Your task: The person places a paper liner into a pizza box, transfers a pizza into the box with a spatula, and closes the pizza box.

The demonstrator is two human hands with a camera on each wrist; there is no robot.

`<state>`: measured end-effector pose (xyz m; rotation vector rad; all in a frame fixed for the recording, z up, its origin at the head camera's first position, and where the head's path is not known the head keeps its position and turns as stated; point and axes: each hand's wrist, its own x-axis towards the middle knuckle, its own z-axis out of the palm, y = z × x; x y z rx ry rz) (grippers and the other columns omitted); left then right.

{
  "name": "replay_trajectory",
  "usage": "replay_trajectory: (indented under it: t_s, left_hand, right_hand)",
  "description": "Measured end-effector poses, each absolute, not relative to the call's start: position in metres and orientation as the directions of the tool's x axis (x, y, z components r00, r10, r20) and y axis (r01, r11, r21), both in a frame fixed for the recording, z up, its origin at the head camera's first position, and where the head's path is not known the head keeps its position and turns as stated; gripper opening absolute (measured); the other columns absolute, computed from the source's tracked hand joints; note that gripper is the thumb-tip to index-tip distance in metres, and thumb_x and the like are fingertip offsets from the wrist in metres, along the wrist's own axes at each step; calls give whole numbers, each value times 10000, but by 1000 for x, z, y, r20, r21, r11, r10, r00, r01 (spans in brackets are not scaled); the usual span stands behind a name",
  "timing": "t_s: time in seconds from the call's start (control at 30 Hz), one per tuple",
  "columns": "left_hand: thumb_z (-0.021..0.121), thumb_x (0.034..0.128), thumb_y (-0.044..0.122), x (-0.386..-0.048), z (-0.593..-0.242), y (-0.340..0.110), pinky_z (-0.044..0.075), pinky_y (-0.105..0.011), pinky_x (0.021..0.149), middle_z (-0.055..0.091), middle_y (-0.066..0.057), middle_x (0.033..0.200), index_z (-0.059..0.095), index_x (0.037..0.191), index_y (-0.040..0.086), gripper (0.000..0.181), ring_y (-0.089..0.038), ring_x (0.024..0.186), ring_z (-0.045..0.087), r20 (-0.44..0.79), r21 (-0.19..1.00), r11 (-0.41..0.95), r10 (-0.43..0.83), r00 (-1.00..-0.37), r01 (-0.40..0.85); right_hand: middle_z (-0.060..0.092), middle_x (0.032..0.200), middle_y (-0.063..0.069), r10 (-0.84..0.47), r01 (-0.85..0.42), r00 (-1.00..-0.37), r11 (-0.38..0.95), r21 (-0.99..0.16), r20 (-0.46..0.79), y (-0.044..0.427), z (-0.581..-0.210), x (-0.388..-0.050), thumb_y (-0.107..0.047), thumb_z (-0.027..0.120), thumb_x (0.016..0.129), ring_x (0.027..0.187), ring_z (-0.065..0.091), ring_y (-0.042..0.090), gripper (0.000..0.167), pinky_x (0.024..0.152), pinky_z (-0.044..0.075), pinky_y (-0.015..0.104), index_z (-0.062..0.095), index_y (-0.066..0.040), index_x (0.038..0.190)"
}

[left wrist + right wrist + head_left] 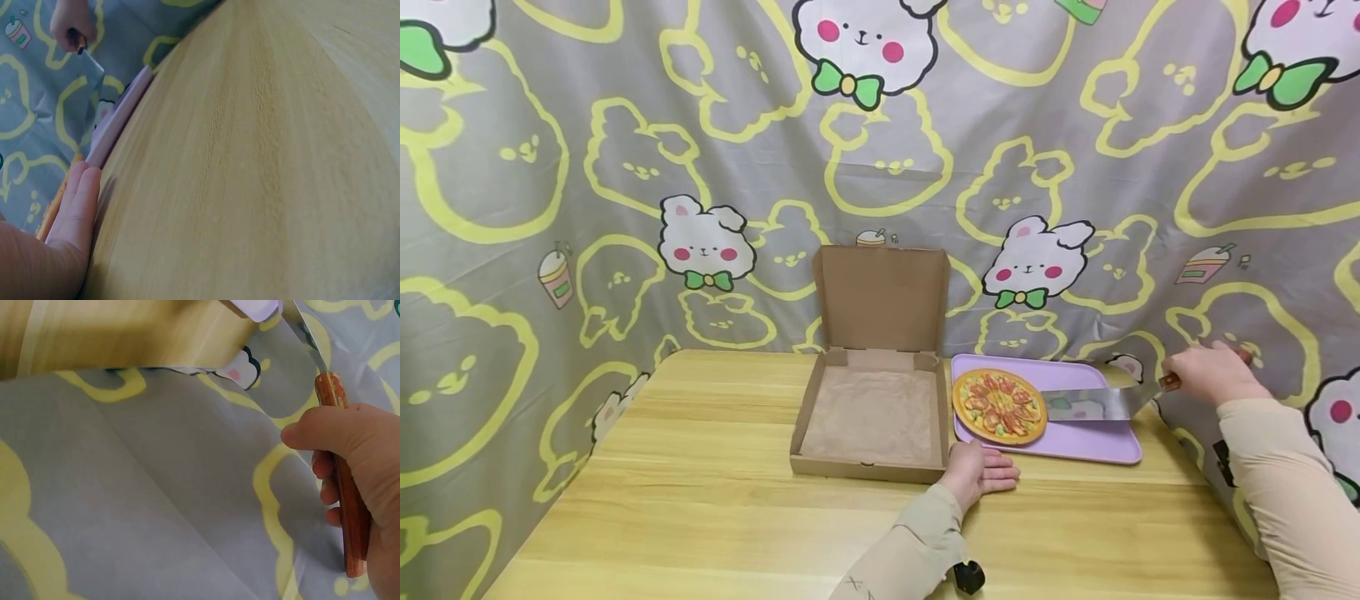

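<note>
While the right hand (1213,373) is clamped round the reddish-brown wooden handle (353,519) of a metal spatula (1093,404), the blade reaches left over the lilac tray (1097,448) to the right edge of the pizza (1000,407); pizza at tray's left end; cannot tell whether blade lies under it; left hand (976,471), well apart from the right, fingers extended, beside the near right corner of the cardboard pizza box (868,469); box left of tray, lid raised at far side.
</note>
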<state>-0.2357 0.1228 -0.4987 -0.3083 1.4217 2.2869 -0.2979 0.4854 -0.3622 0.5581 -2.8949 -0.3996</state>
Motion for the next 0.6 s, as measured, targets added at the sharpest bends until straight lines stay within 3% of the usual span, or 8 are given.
replay_trajectory:
  t_s: [0.3,0.43,0.6]
  left_hand:
    - [235,1068,174,-236,-499,125,581,-512,805,683,-319,1013,545,1136,-181,477,-440,951,695,-408,802,-375,227,-885,-466]
    - [236,1071,182,-237,-498,124,583,-508,803,686,-314,1013,549,1141,-178,482,-435,950,697,-411,802,-370,225,-883,-468]
    - [232,1070,181,-235,-499,125,582,-511,804,682,-321,1017,546,1138,-184,486,-445,952,693,-413,802,-370,223,-883,-468]
  right_hand:
    - [497,599,-107,-458,-383,-874,856,346,164,484,-364,-306,-26,710,736,617,436,121,367,609,332,372,465,-254,585]
    - [586,619,-104,-496,-404,-850,831,382,180,478,-360,-312,-112,787,694,647,508,163,289,626,361,387,555,-263,608]
    - [656,670,-68,-515,-416,-842,809,415,160,473,-350,-312,-102,761,712,689,549,219,215,684,380,421,617,-248,649]
